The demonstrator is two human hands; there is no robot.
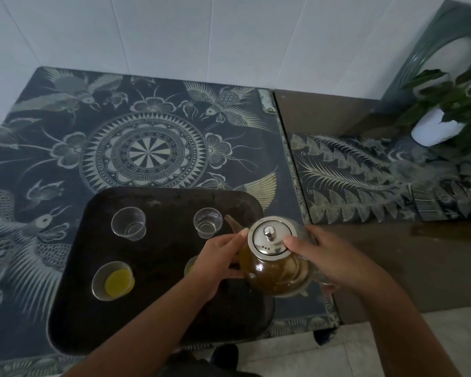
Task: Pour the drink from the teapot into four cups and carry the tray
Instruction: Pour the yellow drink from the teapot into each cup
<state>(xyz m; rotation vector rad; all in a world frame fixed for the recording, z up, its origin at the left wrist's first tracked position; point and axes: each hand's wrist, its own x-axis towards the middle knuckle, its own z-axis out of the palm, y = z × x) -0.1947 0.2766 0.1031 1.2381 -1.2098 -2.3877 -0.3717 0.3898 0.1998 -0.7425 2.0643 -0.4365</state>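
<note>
Head view: a round glass teapot with a steel lid and brownish drink is seen held above the near right corner of the dark rectangular tray, its spout aimed toward the tray's far side.
Right hand: closed around the teapot's right side, where the handle is hidden; the thumb is pressed on the lid rim.
Left hand: curled against the teapot's left side by the spout base, fingers steadying the glass.
Filled cups: a clear cup with yellow drink stands at the tray's near left; another cup, mostly hidden behind the left hand, shows yellow too.
Empty cups: two clear cups stand at the tray's far side.
Step in hand: pouring is judged half done.
Next move: the spout would be brought over the far right cup and tipped gently; the tray is not yet to be lifted.
Surroundings: a dark patterned cloth lies under the tray.
</note>
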